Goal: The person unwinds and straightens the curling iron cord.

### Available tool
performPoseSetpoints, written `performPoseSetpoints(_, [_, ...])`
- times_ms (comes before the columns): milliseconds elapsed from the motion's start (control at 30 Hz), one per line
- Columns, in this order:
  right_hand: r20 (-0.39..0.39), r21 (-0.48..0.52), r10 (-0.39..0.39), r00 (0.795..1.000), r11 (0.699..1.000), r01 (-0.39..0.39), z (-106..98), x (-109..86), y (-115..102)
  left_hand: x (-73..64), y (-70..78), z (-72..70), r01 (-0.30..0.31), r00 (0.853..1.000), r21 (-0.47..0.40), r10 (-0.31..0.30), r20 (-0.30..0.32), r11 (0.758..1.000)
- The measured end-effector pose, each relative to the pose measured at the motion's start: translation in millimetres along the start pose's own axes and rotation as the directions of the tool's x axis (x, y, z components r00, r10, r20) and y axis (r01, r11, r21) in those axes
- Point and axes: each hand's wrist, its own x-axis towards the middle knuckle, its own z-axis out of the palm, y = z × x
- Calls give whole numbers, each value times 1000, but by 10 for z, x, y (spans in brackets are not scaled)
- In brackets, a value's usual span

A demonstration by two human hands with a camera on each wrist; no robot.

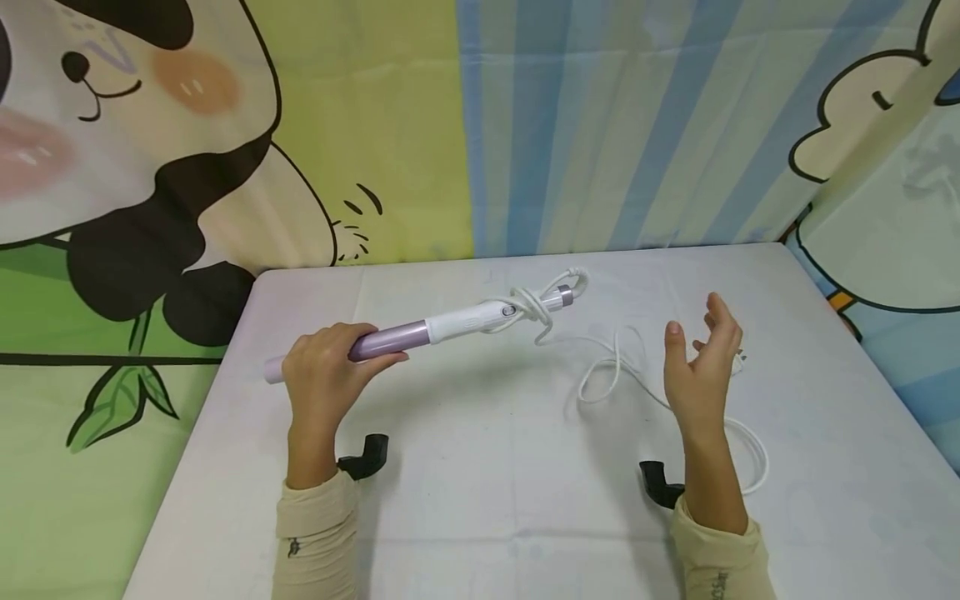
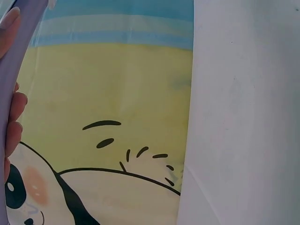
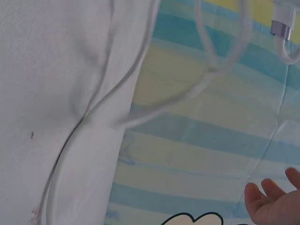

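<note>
My left hand [image 1: 321, 367] grips the lilac barrel of a curling iron [image 1: 457, 322], fingers and thumb wrapped around it. The iron is held above the table, its white handle slanting up to the right. A white cord [image 1: 534, 307] is wound loosely around the handle near its end, and the rest trails to the right. In the left wrist view the lilac barrel [image 2: 21, 61] runs along the left edge with fingertips against it. My right hand [image 1: 701, 375] is raised, holding nothing, fingers spread and slightly bent. In the right wrist view, loose cord loops [image 3: 187, 96] hang beside that hand [image 3: 276, 201].
The cord's slack lies in curves on the white tabletop [image 1: 510, 492]. Its plug [image 1: 738, 362] shows just behind my right hand. A patterned cloth [image 1: 397, 125] hangs along the table's far edge. Black camera mounts [image 1: 365, 457] stick out at both wrists.
</note>
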Motion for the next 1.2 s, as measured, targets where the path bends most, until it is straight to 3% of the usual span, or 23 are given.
performPoseSetpoints(67, [51, -54, -110, 993, 992, 113, 42, -32, -19, 5, 3, 5, -5, 1000, -6, 5, -11, 1000])
performPoseSetpoints(133, [169, -103, -187, 968, 973, 206, 101, -67, -27, 6, 16, 6, -8, 1000, -13, 8, -17, 1000])
performPoseSetpoints(200, [318, -149, -218, 923, 950, 276, 178, -109, -32, 5, 30, 9, -13, 1000, -21, 12, -21, 1000])
performPoseSetpoints(333, [557, -157, -220, 801, 919, 362, 345, -202, -49, -2, 72, 13, -31, 999, -32, 31, -11, 999])
performPoseSetpoints(400, [595, -135, -228, 771, 917, 376, 400, -240, -67, -2, 83, 19, -40, 999, -36, 40, -1, 999])
performPoseSetpoints(467, [598, -112, -249, 762, 915, 387, 426, -263, -89, 0, 92, 19, -42, 999, -38, 43, 8, 998])
performPoseSetpoints(700, [588, -133, -226, 776, 920, 368, 391, -285, -171, 12, 99, 17, -32, 998, -52, 35, 52, 998])
performPoseSetpoints(867, [544, -125, -243, 803, 923, 364, 344, -291, -227, 7, 98, 14, -34, 996, -57, 39, 74, 998])
performPoseSetpoints(1000, [451, -96, -295, 842, 922, 375, 302, -267, -230, -2, 85, 7, -43, 996, -57, 47, 73, 997])
performPoseSetpoints(1133, [317, -99, -333, 888, 920, 380, 258, -225, -187, 0, 74, 1, -51, 995, -63, 57, 84, 997])
performPoseSetpoints(1200, [243, -105, -360, 901, 913, 393, 235, -202, -162, 3, 73, -3, -56, 993, -66, 63, 95, 996])
